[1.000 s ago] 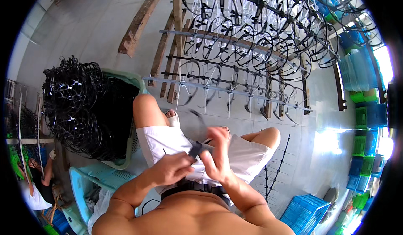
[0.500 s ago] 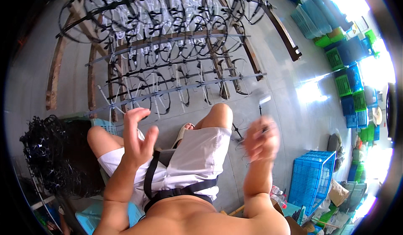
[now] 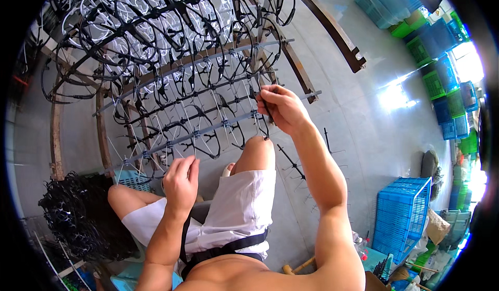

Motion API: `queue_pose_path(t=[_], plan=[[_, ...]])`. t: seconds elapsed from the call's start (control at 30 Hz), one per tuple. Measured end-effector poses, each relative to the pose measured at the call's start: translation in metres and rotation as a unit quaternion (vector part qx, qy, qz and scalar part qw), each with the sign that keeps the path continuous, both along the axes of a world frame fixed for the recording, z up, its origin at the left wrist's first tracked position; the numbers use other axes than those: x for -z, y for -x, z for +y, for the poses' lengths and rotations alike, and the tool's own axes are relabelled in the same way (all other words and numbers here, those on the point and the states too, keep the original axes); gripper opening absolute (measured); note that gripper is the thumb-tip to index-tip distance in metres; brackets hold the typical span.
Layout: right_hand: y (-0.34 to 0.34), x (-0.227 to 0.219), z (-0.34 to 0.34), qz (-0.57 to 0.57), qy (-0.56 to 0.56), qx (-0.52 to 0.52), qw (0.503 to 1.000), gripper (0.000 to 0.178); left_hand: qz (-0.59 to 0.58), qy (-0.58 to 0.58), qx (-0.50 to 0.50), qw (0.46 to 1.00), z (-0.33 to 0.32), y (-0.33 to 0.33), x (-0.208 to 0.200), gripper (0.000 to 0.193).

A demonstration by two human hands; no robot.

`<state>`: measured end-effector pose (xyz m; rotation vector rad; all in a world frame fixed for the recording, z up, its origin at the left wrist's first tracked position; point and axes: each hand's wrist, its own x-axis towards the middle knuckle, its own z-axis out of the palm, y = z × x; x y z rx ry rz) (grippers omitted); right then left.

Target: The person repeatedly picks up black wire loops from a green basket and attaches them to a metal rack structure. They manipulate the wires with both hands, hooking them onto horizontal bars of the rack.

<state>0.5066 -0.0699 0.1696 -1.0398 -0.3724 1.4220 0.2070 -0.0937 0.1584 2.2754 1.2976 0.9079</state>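
Right hand (image 3: 280, 106) pinching a black frame (image 3: 258, 91) on the rack's (image 3: 208, 130) right end, left hand (image 3: 181, 179) below the rack's lower rail, fingers curled, seemingly empty, black pile (image 3: 78, 215) left of rack

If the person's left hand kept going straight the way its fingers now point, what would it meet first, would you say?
Probably the lowest grey rail of the rack, with its black hoop-shaped frames. The left hand points up at them with its fingers almost at one hoop; depth is hard to judge.
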Motion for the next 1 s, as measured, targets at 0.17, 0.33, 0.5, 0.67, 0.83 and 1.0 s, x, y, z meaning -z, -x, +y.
queue_pose_path(t=[0.17, 0.33, 0.5, 0.67, 0.83, 1.0], plan=[[0.007, -0.035, -0.032, 0.033, -0.025, -0.025, 0.999, 0.011, -0.009, -0.038, -0.005, 0.999, -0.001, -0.003, 0.005, 0.014], [-0.004, -0.018, -0.022, 0.039, 0.035, -0.001, 0.999, 0.013, -0.009, -0.027, 0.010, 1.000, -0.003, -0.004, 0.009, 0.015], [-0.009, 0.001, -0.004, 0.005, 0.039, 0.006, 0.999, 0.012, -0.007, -0.039, -0.001, 0.999, -0.003, -0.004, 0.010, 0.014], [-0.008, 0.001, 0.002, 0.073, 0.012, -0.006, 0.997, 0.011, 0.007, -0.034, -0.001, 0.999, -0.005, -0.003, 0.013, 0.014], [-0.014, 0.017, 0.003, -0.003, 0.012, 0.059, 0.998, 0.013, -0.001, -0.046, 0.008, 0.999, -0.005, -0.003, 0.012, 0.014], [-0.013, 0.020, 0.001, -0.027, -0.026, 0.063, 0.997, 0.015, -0.004, -0.050, 0.011, 0.999, -0.005, -0.004, 0.012, 0.014]])
